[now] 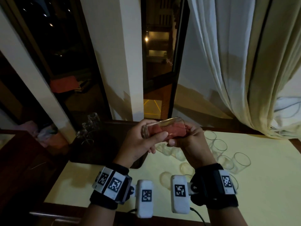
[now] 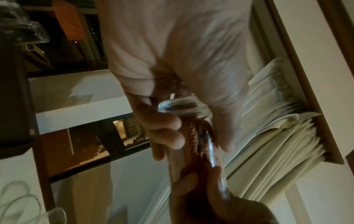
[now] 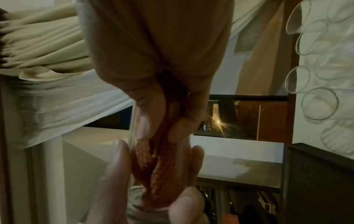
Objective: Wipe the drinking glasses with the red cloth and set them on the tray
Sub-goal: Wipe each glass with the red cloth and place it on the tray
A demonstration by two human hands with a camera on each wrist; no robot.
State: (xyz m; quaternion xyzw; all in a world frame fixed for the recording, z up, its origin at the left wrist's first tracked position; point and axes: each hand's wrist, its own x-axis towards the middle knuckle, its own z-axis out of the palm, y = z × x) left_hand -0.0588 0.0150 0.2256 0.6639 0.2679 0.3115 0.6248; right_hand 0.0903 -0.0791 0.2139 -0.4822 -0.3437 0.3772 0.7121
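Observation:
I hold a clear drinking glass (image 1: 162,128) on its side above the table. My left hand (image 1: 143,141) grips its base end, thumb across the front. The red cloth (image 1: 171,130) is stuffed inside the glass. My right hand (image 1: 187,136) pinches the cloth at the glass mouth, fingers reaching in. The left wrist view shows the glass (image 2: 191,136) with the cloth (image 2: 193,141) inside it; the right wrist view shows the knitted cloth (image 3: 159,166) between my fingers. A dark tray (image 1: 101,144) lies at the left with a few glasses (image 1: 88,129) standing at its far corner.
Several more empty glasses (image 1: 228,154) stand on the pale yellow tabletop (image 1: 260,193) to the right, under and beyond my right hand. White curtains (image 1: 236,70) hang at the back right. A dark window and pillars stand behind the table.

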